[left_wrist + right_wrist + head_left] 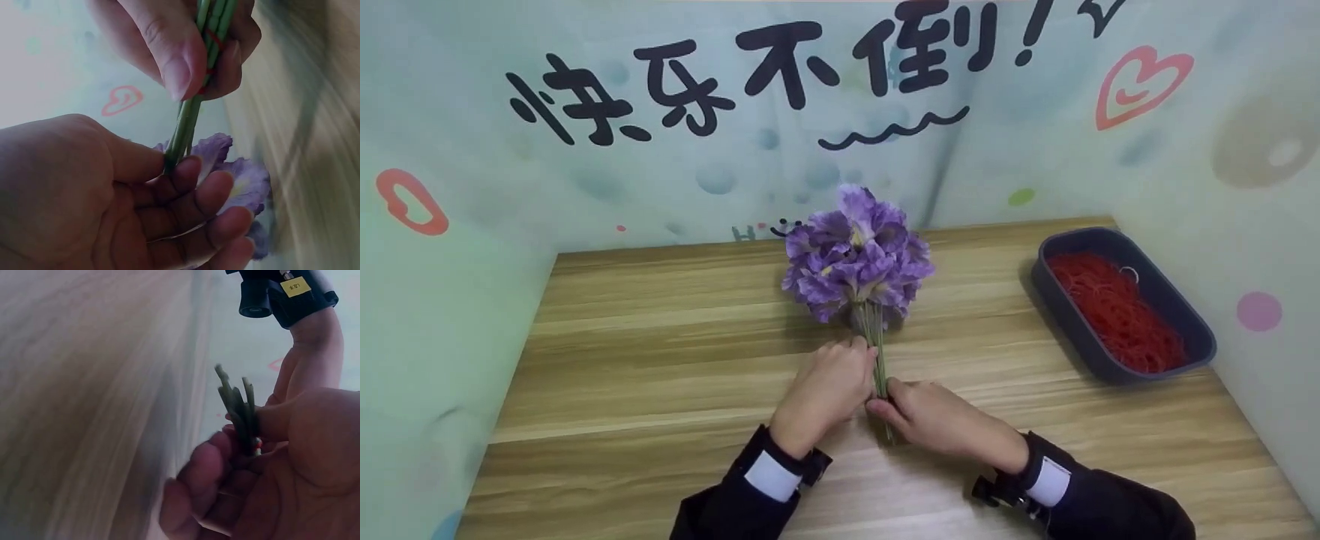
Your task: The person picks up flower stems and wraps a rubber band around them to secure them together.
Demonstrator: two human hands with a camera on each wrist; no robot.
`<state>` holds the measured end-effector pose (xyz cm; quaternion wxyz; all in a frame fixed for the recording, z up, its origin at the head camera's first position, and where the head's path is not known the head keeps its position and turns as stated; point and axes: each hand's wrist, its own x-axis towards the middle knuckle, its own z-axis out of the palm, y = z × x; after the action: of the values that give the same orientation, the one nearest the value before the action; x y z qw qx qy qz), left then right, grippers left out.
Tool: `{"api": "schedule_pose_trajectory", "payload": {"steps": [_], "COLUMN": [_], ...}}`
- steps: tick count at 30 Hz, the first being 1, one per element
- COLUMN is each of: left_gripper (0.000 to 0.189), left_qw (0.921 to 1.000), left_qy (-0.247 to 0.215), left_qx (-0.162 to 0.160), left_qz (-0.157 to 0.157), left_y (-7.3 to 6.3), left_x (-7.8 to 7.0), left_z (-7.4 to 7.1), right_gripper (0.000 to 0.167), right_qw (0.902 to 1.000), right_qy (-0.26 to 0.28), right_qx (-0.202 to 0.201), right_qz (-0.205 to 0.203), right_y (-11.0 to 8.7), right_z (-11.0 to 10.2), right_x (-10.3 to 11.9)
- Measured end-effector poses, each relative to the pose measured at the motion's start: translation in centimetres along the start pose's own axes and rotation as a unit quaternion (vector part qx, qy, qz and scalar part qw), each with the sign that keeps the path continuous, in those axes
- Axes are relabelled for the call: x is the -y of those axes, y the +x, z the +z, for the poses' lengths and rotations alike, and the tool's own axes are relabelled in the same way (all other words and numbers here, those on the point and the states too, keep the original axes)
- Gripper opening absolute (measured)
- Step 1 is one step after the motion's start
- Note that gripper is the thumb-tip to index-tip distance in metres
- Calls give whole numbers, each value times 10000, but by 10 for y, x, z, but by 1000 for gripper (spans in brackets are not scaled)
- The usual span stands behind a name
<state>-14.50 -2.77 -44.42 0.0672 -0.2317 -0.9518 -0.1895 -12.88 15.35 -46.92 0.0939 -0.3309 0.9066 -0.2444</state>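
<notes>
A bunch of artificial purple flowers point(855, 262) is held just over the table, blooms pointing away from me. Its green stems point(185, 126) are gathered close together. My left hand point(825, 386) pinches the stems below the blooms between thumb and index finger, its other fingers loosely bent. Lower down, my right hand point(937, 415) grips the same stems between thumb and fingers. Red rubber band point(215, 39) loops cross the stems at the right hand's fingers; how fully they go round is hidden. Cut stem ends point(239, 402) stick out past the right hand.
A dark blue plastic box point(1069, 337) stands at the table's right side, holding a heap of red rubber bands point(1117, 315). The wood-grain table point(660, 360) meets a printed cloth backdrop point(660, 187) at the back and sides.
</notes>
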Motion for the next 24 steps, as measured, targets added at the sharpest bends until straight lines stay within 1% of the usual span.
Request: {"api": "schedule_pose_trajectory", "payload": {"steps": [5,9,16,19,24], "left_gripper": [32,31,32,31,32], "left_qw": [9993,9978,9924,9896,9898], "left_qy": [322,569,644,755,799], "left_qx": [178,350,1025,1208,1171], "left_qz": [-19,-49,-242,-197,-129], "left_y": [-1,-2,-1,-1,-1], "left_x": [1,0,-1,0,2], "left_z": [7,10,14,16,19], "right_gripper": [34,33,34,33,30], "right_qw": [9990,9982,9975,9967,9962], "right_qy": [199,234,207,264,282], "right_qx": [391,545,673,759,818], "right_qz": [2,58,-105,-79,-34], "right_y": [0,1,1,1,3], "right_z": [2,3,6,6,5], "right_x": [-4,-6,-8,-8,-9]}}
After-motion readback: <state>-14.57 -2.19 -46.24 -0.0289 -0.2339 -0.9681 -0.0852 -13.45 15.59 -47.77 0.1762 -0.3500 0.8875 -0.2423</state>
